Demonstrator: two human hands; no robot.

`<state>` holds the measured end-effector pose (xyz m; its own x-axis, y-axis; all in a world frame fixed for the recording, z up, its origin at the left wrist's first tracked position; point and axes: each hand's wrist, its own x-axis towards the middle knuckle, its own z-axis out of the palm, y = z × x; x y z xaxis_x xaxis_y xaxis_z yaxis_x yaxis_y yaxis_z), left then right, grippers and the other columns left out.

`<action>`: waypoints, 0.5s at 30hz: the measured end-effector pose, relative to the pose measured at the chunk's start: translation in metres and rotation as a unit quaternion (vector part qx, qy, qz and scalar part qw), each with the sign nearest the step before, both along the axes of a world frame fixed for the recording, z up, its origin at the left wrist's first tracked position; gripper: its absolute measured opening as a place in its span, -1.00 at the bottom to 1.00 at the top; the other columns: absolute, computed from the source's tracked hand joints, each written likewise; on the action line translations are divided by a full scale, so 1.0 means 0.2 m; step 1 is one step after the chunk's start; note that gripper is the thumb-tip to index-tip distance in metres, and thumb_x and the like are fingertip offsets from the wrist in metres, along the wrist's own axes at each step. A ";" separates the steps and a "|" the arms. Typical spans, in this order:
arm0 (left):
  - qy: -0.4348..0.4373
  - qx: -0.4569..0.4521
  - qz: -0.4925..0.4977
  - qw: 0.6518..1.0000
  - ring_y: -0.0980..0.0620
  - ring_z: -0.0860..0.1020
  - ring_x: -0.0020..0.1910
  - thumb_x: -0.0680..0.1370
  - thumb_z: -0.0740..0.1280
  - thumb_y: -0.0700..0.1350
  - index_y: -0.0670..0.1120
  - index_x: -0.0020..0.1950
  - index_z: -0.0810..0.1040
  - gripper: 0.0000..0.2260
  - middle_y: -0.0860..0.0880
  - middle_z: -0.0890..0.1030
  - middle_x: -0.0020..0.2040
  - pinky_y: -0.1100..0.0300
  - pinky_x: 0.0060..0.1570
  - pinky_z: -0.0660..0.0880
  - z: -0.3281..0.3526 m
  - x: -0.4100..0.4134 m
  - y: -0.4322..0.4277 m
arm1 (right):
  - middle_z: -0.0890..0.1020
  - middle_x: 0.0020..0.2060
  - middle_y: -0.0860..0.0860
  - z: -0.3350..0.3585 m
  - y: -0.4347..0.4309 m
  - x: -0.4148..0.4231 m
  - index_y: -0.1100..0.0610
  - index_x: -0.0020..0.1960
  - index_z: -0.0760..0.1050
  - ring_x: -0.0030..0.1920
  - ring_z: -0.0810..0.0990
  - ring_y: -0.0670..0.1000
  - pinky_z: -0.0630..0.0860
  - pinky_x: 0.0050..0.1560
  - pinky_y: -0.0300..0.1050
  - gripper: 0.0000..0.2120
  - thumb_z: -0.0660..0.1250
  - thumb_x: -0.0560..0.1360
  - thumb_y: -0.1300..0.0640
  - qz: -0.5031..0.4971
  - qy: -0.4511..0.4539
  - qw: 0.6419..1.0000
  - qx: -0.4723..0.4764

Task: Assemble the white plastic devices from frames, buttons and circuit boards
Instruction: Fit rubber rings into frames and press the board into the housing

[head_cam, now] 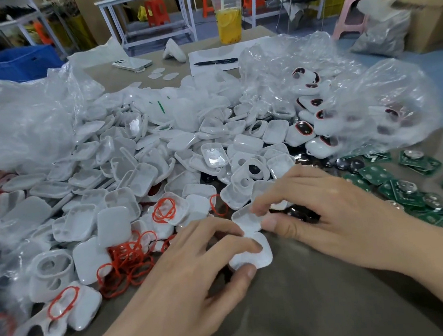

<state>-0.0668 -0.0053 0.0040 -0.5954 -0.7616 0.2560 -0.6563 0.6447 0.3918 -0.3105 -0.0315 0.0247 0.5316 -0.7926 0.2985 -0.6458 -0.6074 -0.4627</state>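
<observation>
Left hand (197, 256) grips a white shell (255, 255) on the brown table (298, 297); right hand (316, 206) pinches a second shell (245, 220) touching it — behind, heaped white frames (132, 172), green circuit boards (410, 190) at right, a yellow drink (228, 15) farthest

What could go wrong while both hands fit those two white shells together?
The left hand pinches the lower white shell and the right hand the upper white shell by their edges; either grip might slip. The right wrist lies close beside the green circuit boards and could scatter them.
</observation>
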 end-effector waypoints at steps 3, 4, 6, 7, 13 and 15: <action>0.014 0.019 0.000 1.000 0.14 0.49 0.24 0.62 0.24 0.13 0.16 0.29 0.50 -0.75 0.22 0.47 0.23 0.25 0.19 0.38 0.00 0.00 0.00 | 0.59 0.06 -0.31 -0.01 0.02 0.00 -0.24 0.27 0.43 0.13 0.53 -0.26 0.40 0.15 -0.36 -0.68 0.05 0.64 -0.28 0.012 -0.024 0.999 0.042; 0.016 0.022 0.000 1.000 0.15 0.48 0.26 0.63 0.24 0.13 0.17 0.30 0.48 -0.74 0.23 0.46 0.24 0.26 0.20 0.37 0.00 0.00 0.00 | 0.59 0.07 -0.31 -0.02 0.02 0.00 -0.27 0.29 0.41 0.14 0.54 -0.26 0.41 0.14 -0.35 -0.67 0.03 0.64 -0.30 0.008 -0.035 0.998 0.052; 0.024 0.023 0.000 0.999 0.15 0.47 0.28 0.63 0.24 0.14 0.17 0.31 0.47 -0.73 0.25 0.45 0.24 0.28 0.21 0.37 0.00 0.00 0.00 | 0.59 0.09 -0.30 -0.02 0.01 -0.01 -0.31 0.30 0.37 0.15 0.56 -0.24 0.43 0.13 -0.31 -0.69 0.02 0.64 -0.30 0.000 -0.054 0.997 0.063; 0.032 0.026 0.001 0.999 0.16 0.47 0.29 0.63 0.24 0.14 0.18 0.32 0.46 -0.73 0.26 0.45 0.25 0.30 0.21 0.37 0.00 0.00 0.00 | 0.60 0.08 -0.29 -0.02 0.01 -0.01 -0.31 0.30 0.38 0.14 0.58 -0.21 0.44 0.12 -0.29 -0.70 0.04 0.64 -0.29 -0.003 -0.061 0.996 0.062; 0.123 0.071 0.022 0.990 0.15 0.50 0.31 0.60 0.27 0.16 0.22 0.29 0.47 -0.73 0.23 0.51 0.25 0.34 0.19 0.40 0.00 0.01 0.00 | 0.60 0.02 -0.28 -0.02 0.01 -0.02 -0.26 0.27 0.43 0.14 0.57 -0.18 0.43 0.11 -0.34 -0.75 0.09 0.66 -0.20 -0.010 -0.064 0.998 0.028; 0.155 0.069 0.043 0.985 0.17 0.54 0.25 0.58 0.29 0.14 0.21 0.26 0.50 -0.74 0.21 0.55 0.21 0.41 0.16 0.39 0.01 0.02 0.00 | 0.60 0.02 -0.28 -0.02 0.01 -0.03 -0.26 0.24 0.44 0.15 0.55 -0.17 0.42 0.12 -0.34 -0.78 0.11 0.65 -0.18 -0.012 -0.065 0.998 0.016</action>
